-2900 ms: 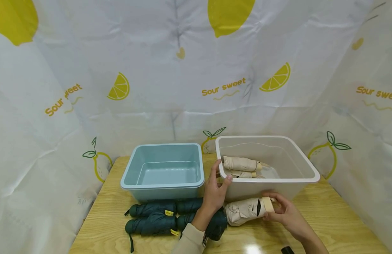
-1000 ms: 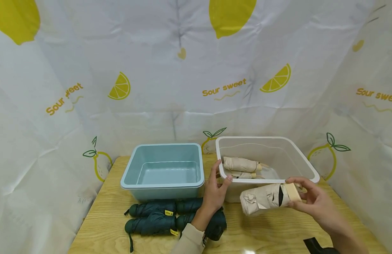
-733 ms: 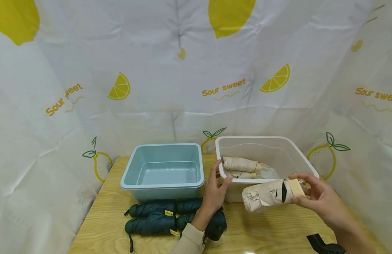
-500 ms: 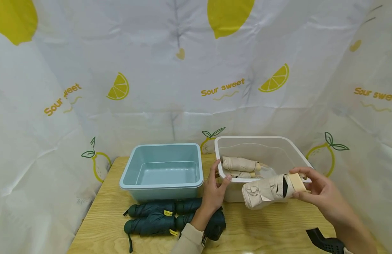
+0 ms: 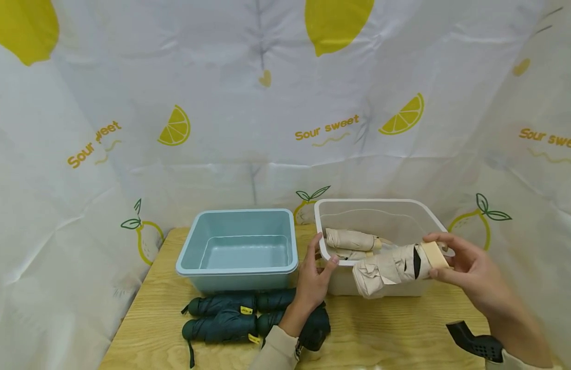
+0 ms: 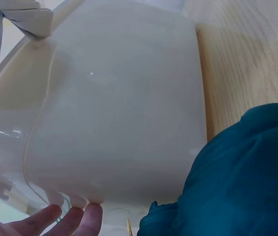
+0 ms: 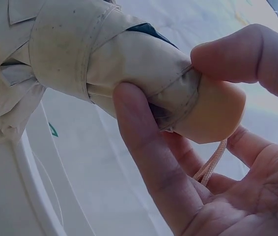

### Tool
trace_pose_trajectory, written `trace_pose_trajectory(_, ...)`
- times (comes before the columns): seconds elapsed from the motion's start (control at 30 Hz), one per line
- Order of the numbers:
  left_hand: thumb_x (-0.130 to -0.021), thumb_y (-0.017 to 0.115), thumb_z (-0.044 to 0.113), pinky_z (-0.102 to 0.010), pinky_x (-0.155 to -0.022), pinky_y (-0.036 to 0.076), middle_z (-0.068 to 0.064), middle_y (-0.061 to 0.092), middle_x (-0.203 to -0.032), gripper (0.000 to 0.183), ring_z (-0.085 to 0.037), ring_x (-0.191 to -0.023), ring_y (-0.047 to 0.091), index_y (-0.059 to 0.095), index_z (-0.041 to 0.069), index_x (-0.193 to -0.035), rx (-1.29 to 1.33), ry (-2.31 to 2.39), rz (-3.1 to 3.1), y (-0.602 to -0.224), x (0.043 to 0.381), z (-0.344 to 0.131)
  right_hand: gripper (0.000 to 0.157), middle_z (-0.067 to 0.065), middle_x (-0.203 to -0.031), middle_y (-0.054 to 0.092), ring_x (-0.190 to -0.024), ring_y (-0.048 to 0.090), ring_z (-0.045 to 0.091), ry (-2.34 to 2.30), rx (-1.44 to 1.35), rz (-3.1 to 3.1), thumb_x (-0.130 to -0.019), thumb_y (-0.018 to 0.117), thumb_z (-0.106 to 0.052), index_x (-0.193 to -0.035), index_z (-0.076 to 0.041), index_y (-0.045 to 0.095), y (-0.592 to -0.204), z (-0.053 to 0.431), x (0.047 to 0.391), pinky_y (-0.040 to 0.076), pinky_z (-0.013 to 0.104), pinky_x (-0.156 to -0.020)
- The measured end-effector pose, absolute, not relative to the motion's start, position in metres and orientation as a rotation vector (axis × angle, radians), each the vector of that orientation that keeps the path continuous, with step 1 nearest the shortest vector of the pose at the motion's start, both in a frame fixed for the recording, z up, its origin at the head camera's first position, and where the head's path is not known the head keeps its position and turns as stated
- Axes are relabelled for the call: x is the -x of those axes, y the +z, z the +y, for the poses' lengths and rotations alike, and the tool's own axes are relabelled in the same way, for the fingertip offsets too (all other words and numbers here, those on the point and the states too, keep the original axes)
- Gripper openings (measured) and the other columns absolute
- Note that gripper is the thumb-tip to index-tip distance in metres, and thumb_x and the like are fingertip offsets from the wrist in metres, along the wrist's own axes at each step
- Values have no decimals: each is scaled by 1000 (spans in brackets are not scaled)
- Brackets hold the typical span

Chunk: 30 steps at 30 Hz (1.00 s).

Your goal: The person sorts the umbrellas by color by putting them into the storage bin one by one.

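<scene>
My right hand (image 5: 470, 267) pinches the pale yellow handle end of a folded cream umbrella (image 5: 389, 268). The umbrella hangs tilted over the front rim of the white bin (image 5: 382, 204), its far end lower. In the right wrist view, thumb and fingers grip the handle (image 7: 217, 110), and a wrist cord (image 7: 212, 162) loops below it. My left hand (image 5: 311, 280) holds the bin's front left corner, thumb over the rim and fingers along the side. Inside that bin lie two more cream umbrellas (image 5: 352, 239), partly hidden by the front rim.
A light blue bin (image 5: 244, 270) stands to the left with nothing visible inside. Several dark green folded umbrellas (image 5: 221, 328) lie in front of it, partly covered by my left forearm. Patterned white cloth (image 5: 239, 128) hangs behind and at both sides of the wooden table (image 5: 142, 329).
My right hand has lifted the cream umbrella off the table, moved it right, then raised it to the white bin's front rim. The left hand stays on the bin's corner.
</scene>
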<state>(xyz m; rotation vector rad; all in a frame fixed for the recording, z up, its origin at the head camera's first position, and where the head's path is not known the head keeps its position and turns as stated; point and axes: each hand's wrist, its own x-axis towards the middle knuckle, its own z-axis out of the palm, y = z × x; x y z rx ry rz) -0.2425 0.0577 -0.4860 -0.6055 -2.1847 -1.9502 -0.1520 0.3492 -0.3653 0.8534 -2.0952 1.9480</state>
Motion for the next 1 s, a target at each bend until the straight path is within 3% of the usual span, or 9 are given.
trace_pose_trajectory(0.53,-103,59,36,-31,-87,56,-15,51,-148,65,-32,-127,55,28,33,-160,609,-1947,-2186,-487,243,58,64,3,-121,63,-96,72,11,2036,-960,-2049,-86,44,33,-141,1,50,-344,349,167,59,27,-77)
trace_pose_trajectory(0.77,-103,59,38,-32,-88,57,-12,51,-148,66,-30,-127,56,28,29,-161,590,-1945,-2193,-484,243,57,62,7,-127,56,-101,69,12,2051,-1038,-1939,-86,44,34,-140,4,48,-328,352,169,59,26,-78)
trace_pose_trajectory(1.0,-104,59,30,-34,-89,57,-15,50,-149,65,-30,-128,56,28,27,-161,583,-1947,-2203,-483,241,58,59,6,-129,54,-95,68,12,2004,-862,-1990,-86,46,33,-138,4,51,-317,350,168,57,24,-78)
